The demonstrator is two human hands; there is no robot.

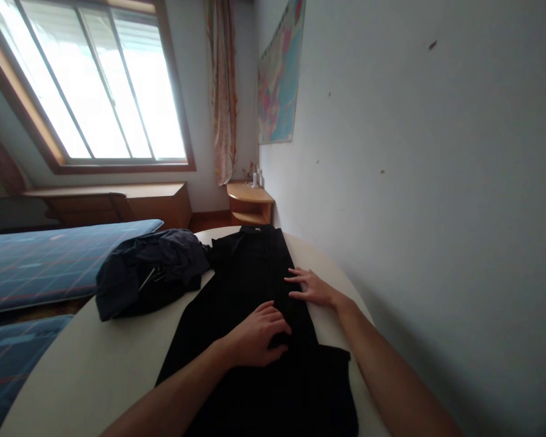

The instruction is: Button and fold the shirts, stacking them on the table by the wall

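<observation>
A black garment [255, 273] lies spread lengthwise over the round white table [95, 364], its far end near the table's back edge. My left hand [261, 335] rests over the middle of the garment, fingers bent and apart, with nothing visible in it. Further off, at the garment's right edge, my right hand [310, 287] has its fingers spread, the fingertips on or just over the black cloth. Both hands look empty. To the left sits a crumpled pile of dark clothes [150, 267], close against the garment's far left part.
Blue plaid mattresses [50, 258] stand left of the table. A white wall [414, 182] runs close along the right side. Beyond the table are a small wooden corner shelf [250, 193], a wooden desk [155, 191] and a window [104, 91].
</observation>
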